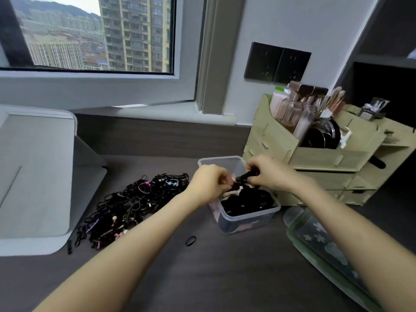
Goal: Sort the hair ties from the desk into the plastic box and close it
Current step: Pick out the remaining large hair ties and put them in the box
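Note:
A clear plastic box (249, 219) stands open on the dark desk, partly filled with black hair ties (247, 202). Above it, my left hand (210, 182) and my right hand (267, 173) meet, both pinching a black hair tie (244, 177) stretched between them. A large pile of mostly black hair ties (132, 206), with a few pink and blue ones, lies on the desk left of the box. One single black tie (191, 240) lies alone in front of the box. The box's green-rimmed lid (319, 242) lies to the right, under my right forearm.
A grey tablet in a folding stand (33, 176) sits at the left. A wooden cosmetics organiser (315, 152) with brushes and bottles stands right behind the box. A window and wall sockets (276, 63) are at the back.

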Tool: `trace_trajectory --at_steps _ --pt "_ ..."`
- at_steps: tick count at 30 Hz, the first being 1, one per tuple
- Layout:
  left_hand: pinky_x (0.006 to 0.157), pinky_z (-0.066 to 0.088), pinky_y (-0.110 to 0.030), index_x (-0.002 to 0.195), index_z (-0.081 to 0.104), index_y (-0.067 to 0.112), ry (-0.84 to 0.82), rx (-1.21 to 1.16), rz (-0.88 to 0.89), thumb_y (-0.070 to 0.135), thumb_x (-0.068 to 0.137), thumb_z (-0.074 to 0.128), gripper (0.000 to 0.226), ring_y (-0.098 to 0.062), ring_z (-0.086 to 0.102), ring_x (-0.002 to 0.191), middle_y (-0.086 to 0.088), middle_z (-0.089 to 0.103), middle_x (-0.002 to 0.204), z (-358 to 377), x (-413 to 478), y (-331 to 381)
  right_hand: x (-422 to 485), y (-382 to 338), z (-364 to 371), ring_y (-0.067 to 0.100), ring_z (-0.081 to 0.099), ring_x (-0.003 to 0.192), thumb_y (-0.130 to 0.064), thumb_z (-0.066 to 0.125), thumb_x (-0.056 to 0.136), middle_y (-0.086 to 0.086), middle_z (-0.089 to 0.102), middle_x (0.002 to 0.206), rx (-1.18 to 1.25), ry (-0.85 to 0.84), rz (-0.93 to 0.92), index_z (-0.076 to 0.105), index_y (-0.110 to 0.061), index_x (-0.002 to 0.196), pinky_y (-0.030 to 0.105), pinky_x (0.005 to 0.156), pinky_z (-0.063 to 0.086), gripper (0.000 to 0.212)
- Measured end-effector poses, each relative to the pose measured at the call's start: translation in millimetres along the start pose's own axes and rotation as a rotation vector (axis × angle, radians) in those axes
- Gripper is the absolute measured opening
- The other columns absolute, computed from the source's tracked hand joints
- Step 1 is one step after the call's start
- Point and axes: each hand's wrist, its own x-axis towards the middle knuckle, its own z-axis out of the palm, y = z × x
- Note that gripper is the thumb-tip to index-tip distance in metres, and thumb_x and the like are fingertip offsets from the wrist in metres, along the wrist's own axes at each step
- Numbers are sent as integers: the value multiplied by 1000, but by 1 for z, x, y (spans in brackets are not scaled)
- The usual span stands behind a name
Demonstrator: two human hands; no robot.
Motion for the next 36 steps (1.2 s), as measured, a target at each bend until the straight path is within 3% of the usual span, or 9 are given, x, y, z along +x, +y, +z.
trace_trajectory --at_steps 5,10,16,21,25,27,30,33,36 --pt "87 33 -33 92 73 21 9 305 56 24 86 56 19 -27 53 105 -3 67 101 0 4 -4 12 -5 23 20 48 70 -13 67 78 13 65 79 -85 -37 -52 68 -8 79 24 60 29 5" --pt "95 39 -30 113 65 16 2 108 104 22 94 45 28 -23 53 117 -4 65 119 -13 -8 3 4 2 11 21 60 94 -20 63 85 7 69 105 4 -127 -26 68 -10 105 26 72 41 23" --pt "113 -3 -20 145 23 17 -413 250 258 31 100 25 48 -9 4 145 1 16 157 -1 -39 5 -23 3 -10 18 56 107 -6 44 88 -2 61 125 6 -293 -68 51 -29 129 32 87 47 47" --pt "119 4 -28 139 37 26 -442 55 87 35 99 27 42 -10 12 145 8 32 151 -9 -29 7 -37 -3 6 20 47 123 2 37 84 2 50 139 -57 -299 -61 37 -29 140 23 91 37 64" --pt "106 22 -13 128 55 20 -337 -187 18 34 98 35 39 -4 31 136 9 45 143 -28 -36 9 -41 -4 0 10 53 83 6 35 79 -2 61 102 -12 -224 -38 50 -32 131 22 64 40 66" --pt "103 26 -10 127 55 19 -281 -237 4 30 97 40 36 1 34 132 11 46 141 -44 -45 7 -42 -8 -8 15 54 85 7 36 79 -1 62 98 -48 -125 -36 56 -28 125 27 66 42 61" --pt "104 37 -22 118 63 20 -127 -153 -59 23 95 47 28 -4 51 121 9 57 132 -71 -60 -6 -43 -26 -14 23 56 112 4 40 85 4 63 122 -94 53 -80 58 -20 124 35 89 46 49" --pt "89 48 -27 104 69 20 78 40 -210 20 91 51 21 -12 63 99 2 70 108 -99 -83 -26 -48 -64 -9 18 58 111 -10 48 91 -1 67 117 37 156 -257 64 -18 115 29 93 44 31" --pt "71 42 -25 89 71 19 168 299 -339 22 86 56 15 -19 64 87 -1 71 89 -113 -115 -44 -53 -103 22 15 59 106 -18 50 91 -4 69 111 101 90 -411 65 -21 111 30 90 46 25"
